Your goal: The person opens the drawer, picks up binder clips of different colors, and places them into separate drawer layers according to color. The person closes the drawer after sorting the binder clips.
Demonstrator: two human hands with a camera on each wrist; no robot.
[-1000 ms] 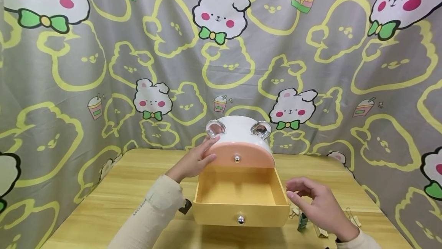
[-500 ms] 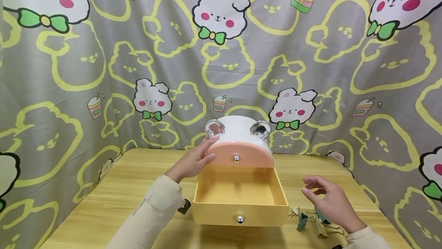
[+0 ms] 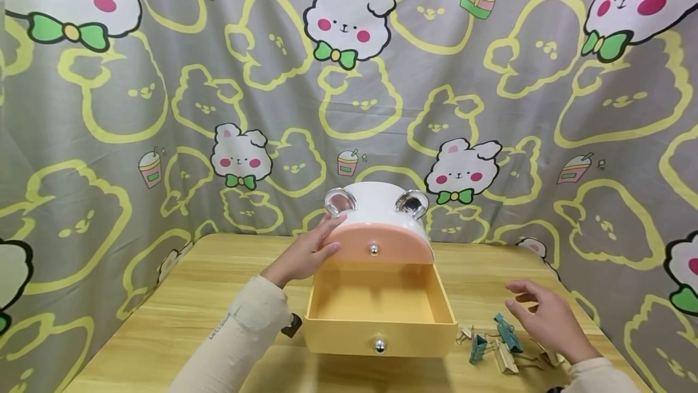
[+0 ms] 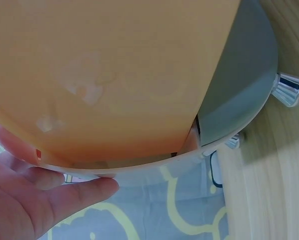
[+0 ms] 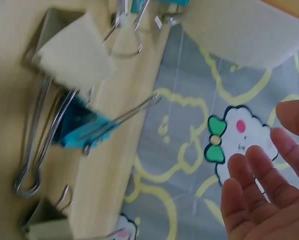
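A small white cabinet (image 3: 376, 202) with silver ears has a closed pink upper drawer (image 3: 392, 246) and a pulled-out yellow drawer (image 3: 382, 302), whose visible inside is bare. The left hand (image 3: 302, 255) rests against the cabinet's left side and the pink front, fingers fairly straight; in the left wrist view the left hand (image 4: 44, 195) touches the curved edge. The right hand (image 3: 553, 320), fingers loosely bent and holding nothing, hovers above and beside several binder clips, among them a teal clip (image 3: 508, 332) and a cream clip (image 3: 505, 359). The right wrist view shows the right hand (image 5: 269, 190) clear of the teal clip (image 5: 82, 122).
Another teal clip (image 3: 477, 349) lies near the drawer's right front corner, with a small cream clip (image 3: 464, 335) beside it. A black object (image 3: 292, 325) is at the drawer's left, by the sleeve. A patterned curtain (image 3: 349, 108) surrounds the wooden table (image 3: 218, 284).
The right hand has moved right, from beside the drawer's right wall to over the far side of the clips, uncovering more of them. The left hand and the drawer have stayed put.
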